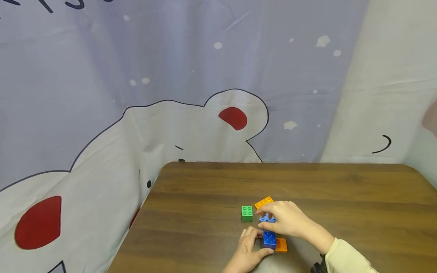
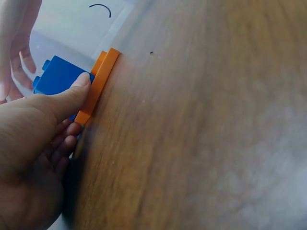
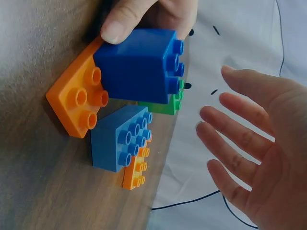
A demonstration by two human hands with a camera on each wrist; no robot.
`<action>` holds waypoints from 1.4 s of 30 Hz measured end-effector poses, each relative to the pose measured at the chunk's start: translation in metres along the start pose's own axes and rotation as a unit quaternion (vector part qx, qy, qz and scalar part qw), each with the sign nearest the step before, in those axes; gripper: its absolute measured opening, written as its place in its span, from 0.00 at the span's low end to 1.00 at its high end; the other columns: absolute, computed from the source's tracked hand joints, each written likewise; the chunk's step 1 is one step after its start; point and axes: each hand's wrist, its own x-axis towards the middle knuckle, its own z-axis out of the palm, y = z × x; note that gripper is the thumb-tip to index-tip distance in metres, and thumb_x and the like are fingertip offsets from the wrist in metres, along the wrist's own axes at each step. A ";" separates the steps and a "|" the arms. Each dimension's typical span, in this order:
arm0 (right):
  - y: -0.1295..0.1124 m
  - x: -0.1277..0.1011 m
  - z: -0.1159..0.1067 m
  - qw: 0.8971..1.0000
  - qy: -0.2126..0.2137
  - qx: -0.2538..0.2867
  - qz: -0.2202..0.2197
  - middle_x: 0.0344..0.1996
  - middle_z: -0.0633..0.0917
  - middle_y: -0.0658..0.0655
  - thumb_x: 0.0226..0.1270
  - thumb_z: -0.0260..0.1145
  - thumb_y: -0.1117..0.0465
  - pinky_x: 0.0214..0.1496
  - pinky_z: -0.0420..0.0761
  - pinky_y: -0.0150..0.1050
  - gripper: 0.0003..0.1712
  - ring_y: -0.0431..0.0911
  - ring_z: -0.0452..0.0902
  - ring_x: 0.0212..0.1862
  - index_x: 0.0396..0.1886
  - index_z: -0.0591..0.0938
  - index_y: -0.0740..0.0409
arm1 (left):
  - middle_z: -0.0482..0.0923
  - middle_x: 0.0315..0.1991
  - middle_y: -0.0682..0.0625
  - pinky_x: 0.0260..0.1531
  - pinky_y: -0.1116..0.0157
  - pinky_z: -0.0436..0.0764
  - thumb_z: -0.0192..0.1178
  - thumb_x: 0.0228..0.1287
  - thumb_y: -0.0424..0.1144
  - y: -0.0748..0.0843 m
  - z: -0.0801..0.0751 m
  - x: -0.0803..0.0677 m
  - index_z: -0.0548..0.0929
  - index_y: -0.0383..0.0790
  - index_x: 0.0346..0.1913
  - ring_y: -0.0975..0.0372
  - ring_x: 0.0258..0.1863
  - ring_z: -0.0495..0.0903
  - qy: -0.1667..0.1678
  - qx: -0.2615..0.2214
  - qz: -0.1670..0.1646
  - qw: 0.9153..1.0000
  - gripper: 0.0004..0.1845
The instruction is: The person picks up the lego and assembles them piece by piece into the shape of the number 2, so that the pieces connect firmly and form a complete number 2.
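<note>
My left hand (image 1: 246,248) pinches a dark blue toy building brick (image 3: 134,67) between thumb and fingers. That brick sits on one end of a flat orange brick (image 3: 67,103), whose bare studs stick out to one side. Above the table, my right hand (image 1: 289,218) hovers with fingers spread, touching nothing in the right wrist view. Below it in the head view lies a lighter blue brick (image 1: 267,218), partly hidden by the fingers. The right wrist view shows this brick standing apart from the dark blue one.
A green brick (image 1: 247,216) stands left of the right hand. Another orange studded brick (image 1: 263,202) lies behind the lighter blue one. Everything rests on a brown wooden table (image 1: 191,212), and a printed curtain (image 1: 191,68) hangs behind its far edge.
</note>
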 end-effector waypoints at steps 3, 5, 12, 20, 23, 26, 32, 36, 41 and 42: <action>0.004 0.006 0.003 1.000 0.006 0.002 0.007 0.33 0.85 0.45 0.57 0.67 0.46 0.29 0.76 0.31 0.18 0.37 0.80 0.33 0.43 0.84 0.50 | 0.71 0.41 0.58 0.42 0.72 0.70 0.66 0.55 0.47 0.000 -0.001 0.000 0.75 0.44 0.44 0.69 0.42 0.65 -0.013 -0.013 -0.017 1.000 0.17; 0.007 0.009 0.006 1.000 0.010 -0.002 0.011 0.34 0.86 0.45 0.56 0.68 0.47 0.30 0.77 0.32 0.18 0.38 0.81 0.33 0.44 0.83 0.50 | 0.71 0.41 0.58 0.41 0.73 0.71 0.66 0.54 0.47 0.000 -0.001 0.000 0.75 0.43 0.44 0.69 0.42 0.65 -0.014 -0.014 -0.019 1.000 0.18; 0.019 0.018 0.013 0.999 0.019 -0.017 0.026 0.37 0.86 0.47 0.55 0.69 0.47 0.29 0.78 0.33 0.18 0.40 0.82 0.34 0.44 0.83 0.49 | 0.73 0.39 0.54 0.38 0.75 0.69 0.68 0.52 0.45 -0.002 -0.001 -0.001 0.76 0.42 0.41 0.68 0.39 0.65 0.021 0.016 0.019 0.999 0.17; 0.027 0.018 0.016 0.990 0.047 -0.120 0.051 0.34 0.86 0.48 0.49 0.71 0.44 0.26 0.78 0.38 0.20 0.41 0.80 0.28 0.39 0.84 0.49 | 0.73 0.38 0.55 0.38 0.76 0.70 0.69 0.51 0.45 0.001 -0.001 -0.001 0.77 0.43 0.41 0.69 0.39 0.66 0.033 0.032 0.026 0.999 0.17; 0.027 0.017 0.015 0.988 0.033 -0.137 0.068 0.31 0.86 0.47 0.47 0.72 0.42 0.25 0.76 0.38 0.22 0.41 0.78 0.26 0.37 0.84 0.50 | 0.73 0.38 0.56 0.39 0.75 0.70 0.69 0.51 0.46 0.001 -0.001 -0.001 0.77 0.43 0.41 0.69 0.40 0.66 0.026 0.025 0.015 0.999 0.17; 0.026 0.016 0.015 0.986 0.012 -0.143 0.082 0.24 0.82 0.44 0.45 0.72 0.40 0.22 0.72 0.36 0.21 0.39 0.73 0.22 0.30 0.82 0.50 | 0.73 0.38 0.56 0.39 0.75 0.70 0.69 0.51 0.46 0.000 -0.001 -0.001 0.77 0.43 0.41 0.69 0.40 0.66 0.022 0.021 0.008 1.000 0.17; 0.022 0.014 0.021 0.984 -0.029 -0.132 0.114 0.22 0.81 0.44 0.42 0.73 0.39 0.24 0.74 0.40 0.22 0.39 0.70 0.22 0.28 0.82 0.51 | 0.73 0.39 0.56 0.40 0.74 0.71 0.68 0.52 0.46 -0.001 -0.002 -0.001 0.78 0.42 0.41 0.69 0.40 0.67 0.022 0.017 0.005 1.000 0.17; 0.021 0.012 0.027 0.985 -0.046 -0.115 0.118 0.24 0.82 0.47 0.39 0.75 0.42 0.27 0.76 0.43 0.23 0.41 0.73 0.24 0.30 0.83 0.53 | 0.73 0.38 0.55 0.40 0.75 0.71 0.69 0.52 0.46 -0.002 -0.002 -0.002 0.78 0.42 0.41 0.68 0.40 0.67 0.027 0.019 0.011 0.999 0.17; 0.021 0.010 0.034 0.984 -0.066 -0.105 0.125 0.24 0.82 0.49 0.39 0.76 0.47 0.26 0.74 0.43 0.22 0.41 0.71 0.24 0.32 0.83 0.56 | 0.73 0.38 0.55 0.40 0.75 0.71 0.69 0.51 0.46 -0.002 -0.001 -0.002 0.78 0.42 0.41 0.69 0.41 0.68 0.032 0.020 0.017 0.999 0.17; 0.021 0.010 0.035 0.984 -0.067 -0.104 0.126 0.24 0.82 0.49 0.39 0.77 0.48 0.26 0.74 0.43 0.22 0.41 0.71 0.24 0.32 0.83 0.56 | 0.74 0.37 0.55 0.40 0.75 0.71 0.69 0.51 0.46 -0.002 -0.001 -0.002 0.78 0.42 0.41 0.68 0.41 0.68 0.034 0.022 0.021 0.999 0.17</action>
